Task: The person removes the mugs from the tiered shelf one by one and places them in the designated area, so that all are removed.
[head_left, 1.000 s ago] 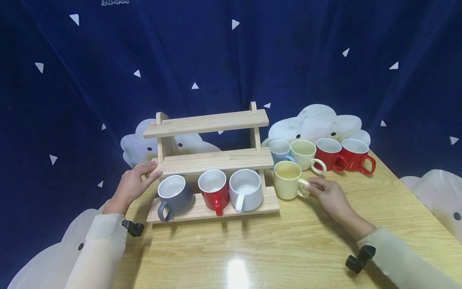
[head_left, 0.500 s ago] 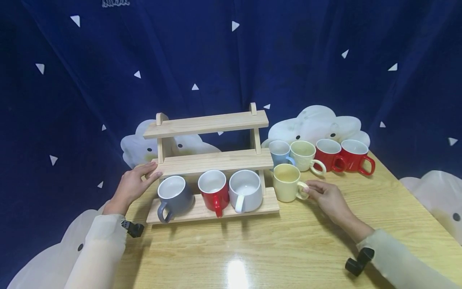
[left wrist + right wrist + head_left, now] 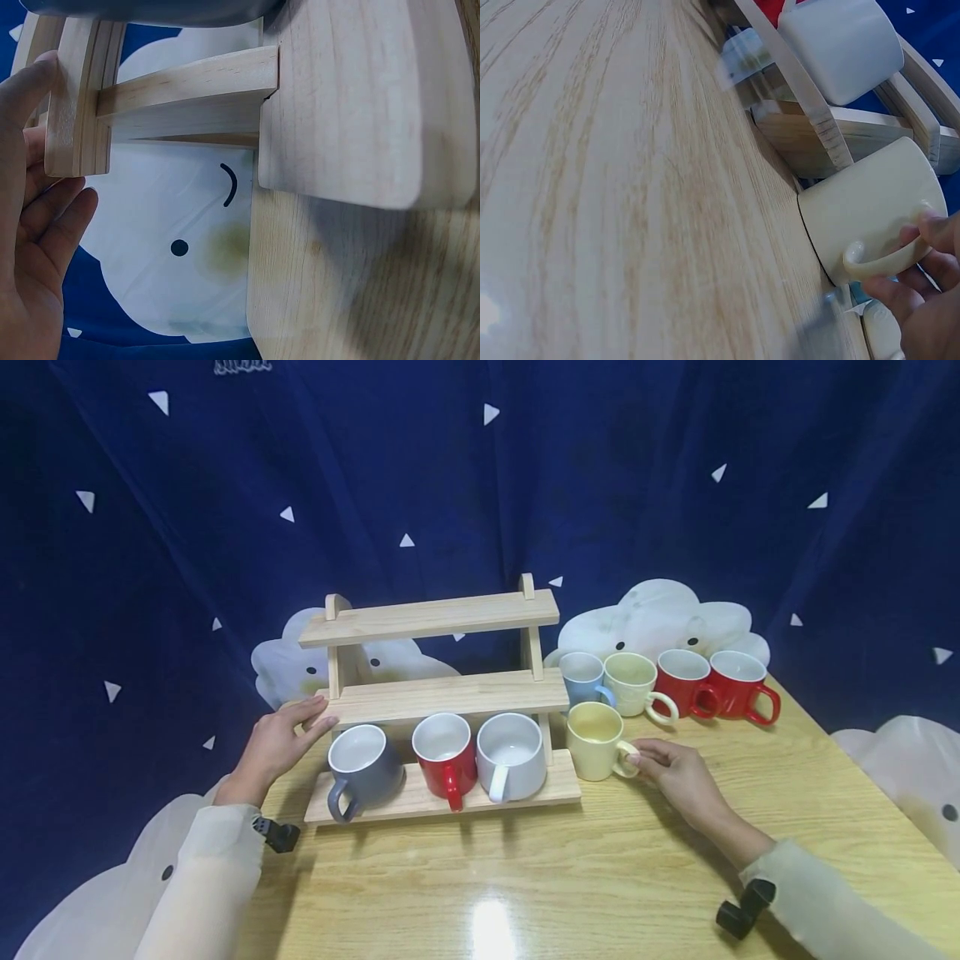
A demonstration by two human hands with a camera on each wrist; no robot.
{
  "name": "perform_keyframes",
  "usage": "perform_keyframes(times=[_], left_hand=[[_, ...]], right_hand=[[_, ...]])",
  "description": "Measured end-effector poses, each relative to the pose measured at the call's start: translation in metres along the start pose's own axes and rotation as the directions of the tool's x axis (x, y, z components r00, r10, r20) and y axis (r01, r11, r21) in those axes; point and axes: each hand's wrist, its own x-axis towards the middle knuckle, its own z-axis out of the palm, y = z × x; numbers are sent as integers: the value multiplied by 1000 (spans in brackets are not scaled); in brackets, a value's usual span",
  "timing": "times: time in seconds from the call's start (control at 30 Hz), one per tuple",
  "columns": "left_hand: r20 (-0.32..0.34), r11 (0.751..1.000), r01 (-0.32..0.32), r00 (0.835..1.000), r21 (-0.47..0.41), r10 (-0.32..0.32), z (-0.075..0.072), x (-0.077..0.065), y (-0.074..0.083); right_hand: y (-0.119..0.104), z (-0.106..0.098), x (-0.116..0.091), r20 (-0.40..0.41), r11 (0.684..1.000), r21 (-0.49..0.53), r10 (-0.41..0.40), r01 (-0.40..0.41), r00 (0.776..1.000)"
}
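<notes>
Right hand (image 3: 684, 777) pinches the yellow mug (image 3: 591, 748), right of frame centre, by its handle (image 3: 889, 265) — the suitable hold for a presumably rigid, slick, breakable piece — while left hand (image 3: 277, 743) grips the rack (image 3: 450, 695).

Yellow mug (image 3: 591, 750) upright beside 3-tier wooden rack (image 3: 450, 695).

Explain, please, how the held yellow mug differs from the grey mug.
The yellow mug is yellow inside too; the grey mug is white inside. The right hand holds the yellow mug's handle; no hand touches the grey mug. The yellow mug is beside the rack; the grey mug is on its bottom shelf. Both have a handle.
</notes>
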Motion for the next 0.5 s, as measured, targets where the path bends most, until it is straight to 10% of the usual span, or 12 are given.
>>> perform_keyframes(times=[0.5], left_hand=[[-8, 1000, -9, 1000, -12, 9, 1, 0, -2]], right_hand=[[-13, -12, -1, 9, 964, -229, -138, 136, 990]])
